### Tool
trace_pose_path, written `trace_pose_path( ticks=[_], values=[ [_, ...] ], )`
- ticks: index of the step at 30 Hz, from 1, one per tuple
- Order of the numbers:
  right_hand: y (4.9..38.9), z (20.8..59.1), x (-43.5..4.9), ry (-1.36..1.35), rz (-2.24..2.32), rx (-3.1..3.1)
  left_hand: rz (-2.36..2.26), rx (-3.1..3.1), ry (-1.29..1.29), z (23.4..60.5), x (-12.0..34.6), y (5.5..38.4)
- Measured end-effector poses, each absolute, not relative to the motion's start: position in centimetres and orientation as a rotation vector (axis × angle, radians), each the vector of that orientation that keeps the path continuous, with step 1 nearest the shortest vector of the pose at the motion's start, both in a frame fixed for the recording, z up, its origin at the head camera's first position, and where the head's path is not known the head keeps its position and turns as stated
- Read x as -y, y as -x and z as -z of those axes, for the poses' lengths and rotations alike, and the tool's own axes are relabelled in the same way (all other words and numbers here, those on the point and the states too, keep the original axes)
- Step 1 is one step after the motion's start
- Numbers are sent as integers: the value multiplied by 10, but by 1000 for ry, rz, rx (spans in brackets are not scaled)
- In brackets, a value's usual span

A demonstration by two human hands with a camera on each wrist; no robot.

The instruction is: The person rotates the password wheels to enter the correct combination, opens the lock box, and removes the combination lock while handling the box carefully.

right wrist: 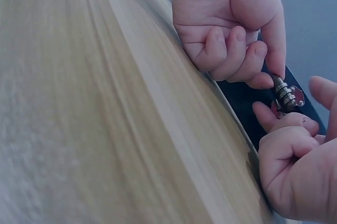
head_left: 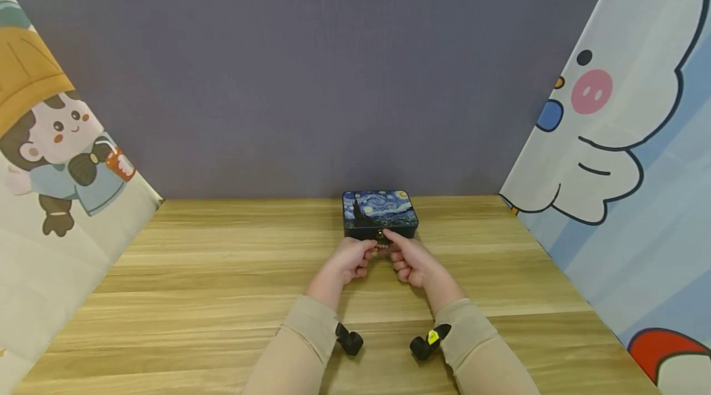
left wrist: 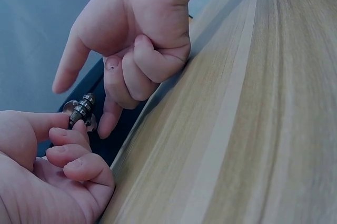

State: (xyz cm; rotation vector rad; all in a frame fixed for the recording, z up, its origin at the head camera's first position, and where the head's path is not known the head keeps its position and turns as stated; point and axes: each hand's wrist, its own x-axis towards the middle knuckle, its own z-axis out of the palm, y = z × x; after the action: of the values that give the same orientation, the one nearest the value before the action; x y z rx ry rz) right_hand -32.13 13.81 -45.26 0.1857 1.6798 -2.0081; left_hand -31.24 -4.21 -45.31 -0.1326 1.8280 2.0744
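Observation:
A small dark tin box point(head_left: 383, 210) with a swirling night-sky picture on its lid sits closed at the back of the table. At its front latch point(head_left: 381, 235) hangs a small combination padlock point(left wrist: 82, 107) with ridged number rings. My left hand point(head_left: 351, 258) pinches one end of the padlock between thumb and forefinger, its other fingers curled. On the other side is my right hand point(head_left: 413, 259), thumb and forefinger apart around the padlock's other end, remaining fingers folded. The right thumb reaches toward the latch; whether it touches cannot be told.
The box stands on a wood-grain table point(head_left: 222, 296) close to a grey back panel point(head_left: 278, 74). Cartoon-printed sheets flank the table at left point(head_left: 72, 210) and right point(head_left: 611, 247). A black wrist camera point(head_left: 349, 340) is strapped to each sleeve.

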Motion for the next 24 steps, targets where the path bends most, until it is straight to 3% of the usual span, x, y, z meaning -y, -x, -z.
trace_pose_path(
  ticks=[24],
  values=[
    [320, 450, -137, -167, 2009, -1628, -2074, -1848, 120, 454, 41, 312]
  ],
)
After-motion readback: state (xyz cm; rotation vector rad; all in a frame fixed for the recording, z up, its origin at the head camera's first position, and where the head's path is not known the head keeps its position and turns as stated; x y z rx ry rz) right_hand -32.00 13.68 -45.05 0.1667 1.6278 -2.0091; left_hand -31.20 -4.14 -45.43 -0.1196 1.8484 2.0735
